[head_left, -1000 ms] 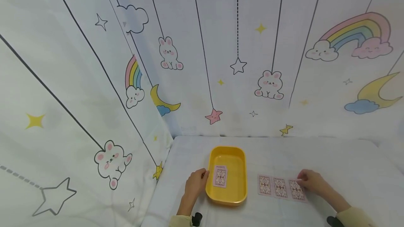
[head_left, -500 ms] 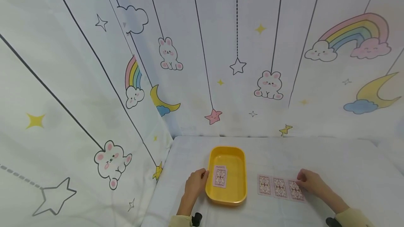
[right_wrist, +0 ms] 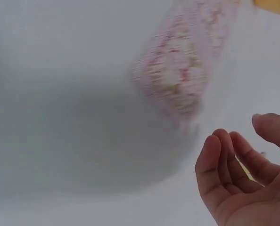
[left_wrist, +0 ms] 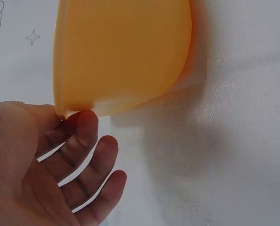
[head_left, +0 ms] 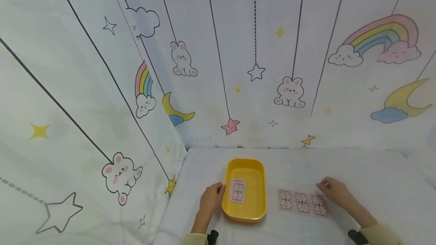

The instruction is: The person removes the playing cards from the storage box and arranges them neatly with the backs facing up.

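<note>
The left hand [head_left: 212,197] reaches forward, pinching the tray [head_left: 256,196] by its left rim; the stacked cards [head_left: 237,192] lie lengthwise, near to far, in the tray's left half; right of it, three cards [head_left: 302,202] lie side by side, long axes likewise, far ends leaning slightly left. The right hand [head_left: 337,191] angles inward just beyond the last, thumb and fingertips parted, holding nothing.

White fabric hangings [head_left: 204,97], printed with pastel striped rainbows [head_left: 388,25], yellow crescent moons [head_left: 396,95] and white cartoon animals [head_left: 289,93], are closing off 2 sides, and a plain white cloth [head_left: 374,169] is covering the worktop [head_left: 201,169]. This is looking like a curtained-off tabletop corner; the hangings are filling the view, leaving home or studio impossible to tell.
</note>
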The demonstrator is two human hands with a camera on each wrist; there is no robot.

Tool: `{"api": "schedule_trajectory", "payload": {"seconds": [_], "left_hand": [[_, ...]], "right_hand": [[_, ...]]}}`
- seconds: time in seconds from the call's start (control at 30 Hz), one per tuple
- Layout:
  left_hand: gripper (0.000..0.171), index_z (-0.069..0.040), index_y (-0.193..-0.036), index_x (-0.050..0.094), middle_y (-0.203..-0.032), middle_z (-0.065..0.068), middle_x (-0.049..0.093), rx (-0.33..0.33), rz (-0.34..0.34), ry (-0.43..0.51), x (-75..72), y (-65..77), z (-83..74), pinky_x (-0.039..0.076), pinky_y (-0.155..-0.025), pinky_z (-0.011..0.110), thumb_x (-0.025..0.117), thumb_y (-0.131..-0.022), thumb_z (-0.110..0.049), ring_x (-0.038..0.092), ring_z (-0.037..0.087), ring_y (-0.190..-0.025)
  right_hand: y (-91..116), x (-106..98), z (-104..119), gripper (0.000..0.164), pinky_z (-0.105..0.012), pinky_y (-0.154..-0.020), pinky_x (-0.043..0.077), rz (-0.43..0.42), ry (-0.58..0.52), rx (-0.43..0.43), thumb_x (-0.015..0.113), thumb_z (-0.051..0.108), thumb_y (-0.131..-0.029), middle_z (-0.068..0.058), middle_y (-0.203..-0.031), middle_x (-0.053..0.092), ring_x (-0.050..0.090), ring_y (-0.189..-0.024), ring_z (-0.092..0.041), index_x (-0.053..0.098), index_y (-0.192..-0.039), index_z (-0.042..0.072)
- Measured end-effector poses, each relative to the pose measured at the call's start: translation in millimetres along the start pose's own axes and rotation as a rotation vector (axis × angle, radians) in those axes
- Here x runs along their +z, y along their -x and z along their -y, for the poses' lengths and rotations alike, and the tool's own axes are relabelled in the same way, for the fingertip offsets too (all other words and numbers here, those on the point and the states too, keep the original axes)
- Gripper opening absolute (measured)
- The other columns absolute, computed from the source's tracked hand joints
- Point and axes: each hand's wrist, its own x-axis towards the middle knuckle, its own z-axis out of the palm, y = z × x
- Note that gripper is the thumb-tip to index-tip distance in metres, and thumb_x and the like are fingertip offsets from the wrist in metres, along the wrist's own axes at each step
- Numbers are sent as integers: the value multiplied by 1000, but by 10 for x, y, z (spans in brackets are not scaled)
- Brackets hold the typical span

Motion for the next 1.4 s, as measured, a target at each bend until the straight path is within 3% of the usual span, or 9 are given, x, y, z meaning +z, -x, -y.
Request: {"api": "schedule_trajectory", "payload": {"seconds": [0.23,0.43,0.7,0.8,0.9,1.07,1.3,1.4], "left_hand": [[29,-16,-79,56,-63,-6,47,-10,-5,5,-24,11,32,33,-50,22,55,-104,-32,43,8,-54],[28,-17,-79,56,-63,-6,47,-28,-2,1,-15,-7,38,33,-50,23,56,-104,-31,43,8,-55],[29,-17,-78,55,-63,-6,47,-33,-8,21,-24,-13,29,33,-50,23,55,-104,-30,43,8,-54],[29,-17,-78,55,-63,-7,46,-32,-6,28,-15,-17,25,33,-50,22,55,-104,-31,42,7,-54],[29,-17,-78,55,-63,-7,46,-23,-12,31,-13,-23,9,32,-50,22,56,-103,-31,42,7,-54],[29,-16,-78,56,-62,-6,46,-33,-8,53,-10,-29,-25,31,-49,22,57,-103,-29,41,8,-53],[29,-17,-78,55,-62,-7,45,-40,6,39,29,-29,-14,31,-49,22,55,-104,-30,40,6,-53],[29,-16,-78,56,-62,-7,45,-19,-10,36,30,-34,-1,31,-48,22,56,-103,-29,40,6,-52]], "right_hand": [[-159,-40,684,44,-35,-70,53,-70,-40,-123,53,39,-104,-13,-100,68,65,-85,-21,61,-117,-3],[-266,77,1376,37,-38,-76,57,-44,-84,-150,57,34,-103,-11,-102,68,64,-88,-19,62,-118,0],[-471,327,2087,29,-38,-79,58,-9,-119,-228,58,29,-103,-11,-103,69,66,-90,-20,64,-114,2],[-562,454,2289,26,-38,-79,58,40,-97,-247,60,26,-101,-10,-102,69,65,-90,-20,65,-112,3],[-676,613,2415,23,-37,-79,57,147,-43,-258,64,24,-99,-8,-99,68,62,-86,-19,66,-110,4],[-831,920,2479,28,-40,-83,55,279,182,-290,72,23,-93,-9,-100,68,63,-86,-20,65,-109,1],[-772,1360,2474,35,-41,-82,53,295,422,-314,78,25,-89,-12,-93,67,56,-78,-20,65,-108,-1],[-683,1455,2510,52,-42,-82,54,266,478,-321,84,31,-82,-13,-97,62,56,-80,-22,61,-116,-1]]}}
